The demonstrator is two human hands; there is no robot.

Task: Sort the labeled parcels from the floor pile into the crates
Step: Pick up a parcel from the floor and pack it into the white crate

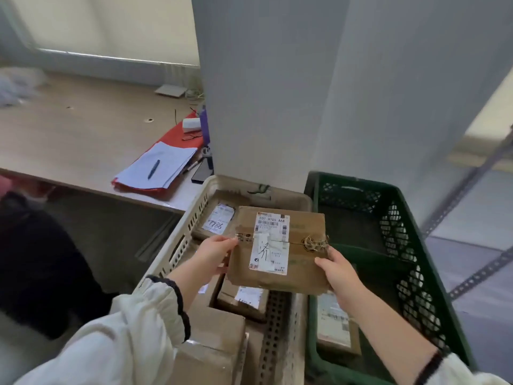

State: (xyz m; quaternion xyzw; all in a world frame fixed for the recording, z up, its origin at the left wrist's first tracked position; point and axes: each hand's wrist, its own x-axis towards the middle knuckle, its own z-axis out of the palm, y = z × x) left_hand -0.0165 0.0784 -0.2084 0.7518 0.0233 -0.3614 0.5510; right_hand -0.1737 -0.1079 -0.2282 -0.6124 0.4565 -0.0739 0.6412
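Observation:
I hold a flat brown cardboard parcel (302, 245) with a white shipping label, level above the gap between two crates. My left hand (213, 255) grips its left edge and my right hand (340, 269) grips its lower right corner. Below on the left stands a beige crate (194, 215) with several labeled brown parcels inside, one (219, 219) at its far end. On the right stands a dark green crate (410, 245) with one labeled parcel (336, 326) lying at its near end.
A wooden desk (83, 140) runs along the left with papers and a pen (161, 168) on a red folder, and a phone (201, 172). A grey-white pillar (277, 93) rises behind the crates. Perforated metal shelf struts (472, 176) stand at the right.

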